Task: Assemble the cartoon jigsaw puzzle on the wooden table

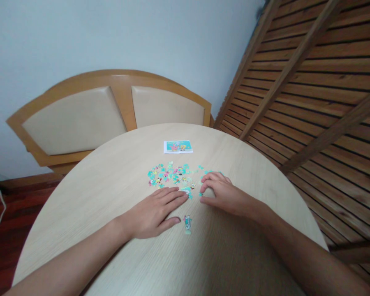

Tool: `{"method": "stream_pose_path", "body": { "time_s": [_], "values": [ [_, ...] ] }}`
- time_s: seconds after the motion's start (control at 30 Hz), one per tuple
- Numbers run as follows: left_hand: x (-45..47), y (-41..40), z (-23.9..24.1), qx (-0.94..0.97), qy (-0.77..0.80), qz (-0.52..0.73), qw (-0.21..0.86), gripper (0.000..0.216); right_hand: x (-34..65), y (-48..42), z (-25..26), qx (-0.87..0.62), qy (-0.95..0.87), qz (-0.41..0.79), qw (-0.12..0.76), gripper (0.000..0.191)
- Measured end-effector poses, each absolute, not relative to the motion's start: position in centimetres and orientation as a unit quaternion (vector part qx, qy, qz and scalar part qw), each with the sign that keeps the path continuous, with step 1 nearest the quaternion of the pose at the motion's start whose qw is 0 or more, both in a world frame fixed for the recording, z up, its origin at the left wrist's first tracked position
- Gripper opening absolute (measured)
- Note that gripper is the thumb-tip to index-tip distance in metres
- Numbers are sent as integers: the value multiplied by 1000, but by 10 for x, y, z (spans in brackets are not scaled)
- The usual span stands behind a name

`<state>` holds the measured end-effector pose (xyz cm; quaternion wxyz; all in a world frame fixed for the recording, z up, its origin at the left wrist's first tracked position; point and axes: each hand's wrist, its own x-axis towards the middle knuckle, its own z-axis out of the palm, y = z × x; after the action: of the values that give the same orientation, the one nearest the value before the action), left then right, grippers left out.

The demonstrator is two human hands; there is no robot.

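My left hand (157, 211) lies flat, palm down, with fingers stretched out. Its index fingertip touches a small group of turquoise puzzle pieces (189, 194). My right hand (223, 191) is curled, and a small puzzle piece (201, 194) shows between the tips of its thumb and index finger. Several turquoise pieces are partly hidden behind its knuckles. A few joined pieces (188, 225) form a narrow strip just right of my left thumb. Beyond my hands spreads a loose pile of turquoise, pink and yellow puzzle pieces (168, 173).
The round, pale wooden table (135, 263) carries everything. Past the pile lies a picture card (179, 146) with cartoon figures on turquoise. A padded wooden bench back (121, 105) stands behind the table against the wall. To the right rises a slatted wooden screen (311, 102).
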<state>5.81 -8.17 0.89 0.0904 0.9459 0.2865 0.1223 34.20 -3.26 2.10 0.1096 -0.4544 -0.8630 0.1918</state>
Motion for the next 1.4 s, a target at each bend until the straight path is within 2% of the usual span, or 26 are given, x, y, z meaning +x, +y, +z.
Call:
{"method": "stream_pose_path", "body": {
  "time_s": [0.2,0.37,0.57,0.8,0.93,1.2,1.4],
  "values": [
    [58,-80,10,950,274,120,89,52,341,-35,31,-419,-879,204,106,24],
    [56,-78,12,950,260,136,111,47,333,-39,31,-367,-897,218,112,18],
    [55,-76,9,945,265,142,126,44,335,-39,31,-415,-885,186,100,37],
    [53,-76,5,948,265,141,100,48,334,-47,32,-493,-846,186,76,25],
    [53,-76,5,950,266,131,97,49,331,-50,33,-490,-843,210,67,19],
    [53,-77,7,950,262,137,95,47,333,-48,36,-521,-827,203,54,34],
    [54,-76,7,951,265,129,89,46,332,-48,37,-503,-833,224,56,25]
  ]
}}
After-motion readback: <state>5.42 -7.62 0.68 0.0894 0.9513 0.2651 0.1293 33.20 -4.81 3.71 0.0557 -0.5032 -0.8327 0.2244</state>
